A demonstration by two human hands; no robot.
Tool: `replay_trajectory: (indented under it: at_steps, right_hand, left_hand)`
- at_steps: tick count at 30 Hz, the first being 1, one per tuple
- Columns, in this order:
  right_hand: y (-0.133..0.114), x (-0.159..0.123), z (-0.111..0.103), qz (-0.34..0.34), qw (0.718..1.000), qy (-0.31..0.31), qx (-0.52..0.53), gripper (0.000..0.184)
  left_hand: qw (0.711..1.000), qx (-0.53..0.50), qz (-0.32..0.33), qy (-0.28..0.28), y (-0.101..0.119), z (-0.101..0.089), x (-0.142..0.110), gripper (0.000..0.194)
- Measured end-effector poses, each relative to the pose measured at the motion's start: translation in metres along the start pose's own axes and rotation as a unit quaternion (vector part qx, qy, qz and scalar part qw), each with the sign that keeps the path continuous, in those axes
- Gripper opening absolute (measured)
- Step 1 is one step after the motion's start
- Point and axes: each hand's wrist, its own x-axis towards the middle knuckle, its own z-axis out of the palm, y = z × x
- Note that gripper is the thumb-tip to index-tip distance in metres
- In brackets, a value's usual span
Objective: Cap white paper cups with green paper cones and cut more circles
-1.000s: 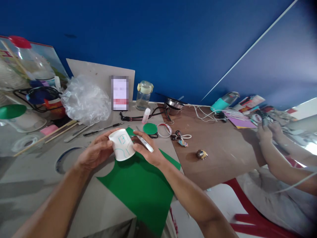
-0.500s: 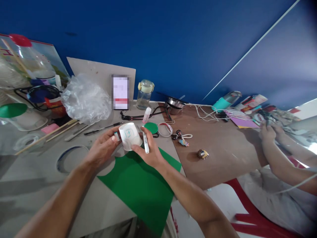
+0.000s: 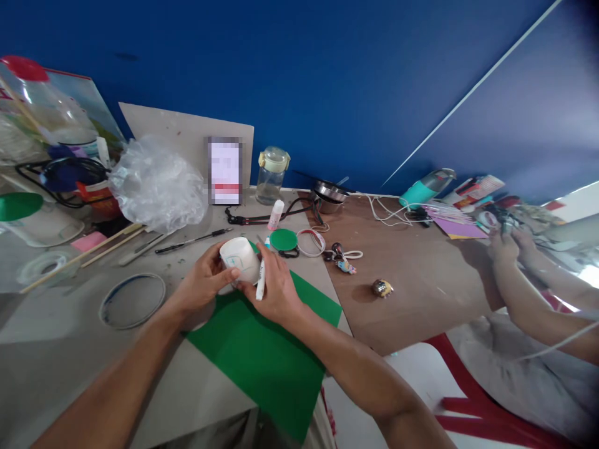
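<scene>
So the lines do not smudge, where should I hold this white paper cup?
Take the white paper cup from the left, as your left hand does, wrapping around its round wall away from the drawn lines; round paper suits a wide, gentle grip.

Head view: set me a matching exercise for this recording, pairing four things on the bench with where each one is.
Things:
1. white cup
2. white marker
3. green sheet
4. round green disc

Places:
A. lying flat under the hands
B. gripped in the right hand
C. held in the left hand
D. lying beside a thin ring

Pairs: 1-C, 2-B, 3-A, 4-D.
</scene>
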Motion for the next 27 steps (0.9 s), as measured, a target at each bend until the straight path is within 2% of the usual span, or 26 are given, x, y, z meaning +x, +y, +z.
replay_trajectory:
  at_steps: [4, 7, 9, 11, 14, 16, 21, 27]
  right_hand:
    - [-0.003, -0.001, 0.003, 0.011, 1.000, -0.009, -0.023, 0.079]
    - [-0.001, 0.000, 0.001, 0.004, 1.000, -0.003, 0.007, 0.082]
    - [0.000, 0.001, -0.005, -0.011, 0.997, 0.028, 0.064, 0.080]
    - [0.000, 0.002, -0.014, -0.021, 0.987, 0.065, 0.147, 0.068]
    - [0.000, 0.004, -0.027, -0.013, 0.954, 0.097, 0.282, 0.050]
    - [-0.001, 0.006, -0.032, -0.004, 0.935, 0.102, 0.340, 0.050]
    - [-0.001, 0.008, -0.031, -0.016, 0.932, 0.100, 0.348, 0.047]
    - [-0.003, 0.007, -0.033, 0.021, 0.923, 0.086, 0.374, 0.038]
  left_hand:
    - [1.000, 0.025, 0.008, 0.009, -0.004, 0.001, 0.000, 0.070]
    - [0.999, 0.045, -0.010, 0.013, -0.006, -0.001, 0.000, 0.068]
    - [0.999, 0.039, -0.027, 0.014, -0.005, -0.002, -0.001, 0.067]
    - [0.999, 0.009, -0.043, 0.015, -0.004, -0.004, -0.001, 0.067]
    - [0.997, -0.055, -0.050, 0.010, -0.002, -0.004, -0.001, 0.066]
    - [0.996, -0.079, -0.043, 0.008, -0.001, -0.004, 0.000, 0.064]
    - [0.995, -0.092, -0.046, -0.016, 0.001, -0.005, -0.001, 0.063]
    - [0.994, -0.081, -0.049, -0.048, 0.005, -0.006, -0.004, 0.058]
